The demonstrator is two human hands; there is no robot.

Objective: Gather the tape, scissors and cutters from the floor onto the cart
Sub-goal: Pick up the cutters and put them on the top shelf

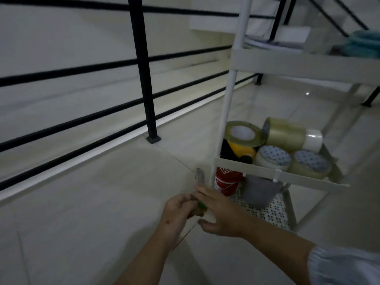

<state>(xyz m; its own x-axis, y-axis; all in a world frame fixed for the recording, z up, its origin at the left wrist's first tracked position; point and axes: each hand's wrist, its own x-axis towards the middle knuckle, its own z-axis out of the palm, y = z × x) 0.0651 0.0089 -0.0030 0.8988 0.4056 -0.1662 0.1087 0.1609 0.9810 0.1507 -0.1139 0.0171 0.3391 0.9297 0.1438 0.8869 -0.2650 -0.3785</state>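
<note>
Both hands, left hand point(176, 212) and right hand point(218, 212), clasp a cutter point(199, 177) beside the cart point(287, 175); next, probably shelving it with the tape rolls point(283, 138).

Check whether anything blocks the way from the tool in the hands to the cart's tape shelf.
Nothing visible does. Both hands hold the cutter just left of the cart, below its tape shelf; that shelf is crowded with rolls.

The only lettering sits on the red container point(225, 182) on the cart's point(267, 171) lowest shelf: white letters (too blurred and cut off to read). Nothing else bears legible text.
</note>
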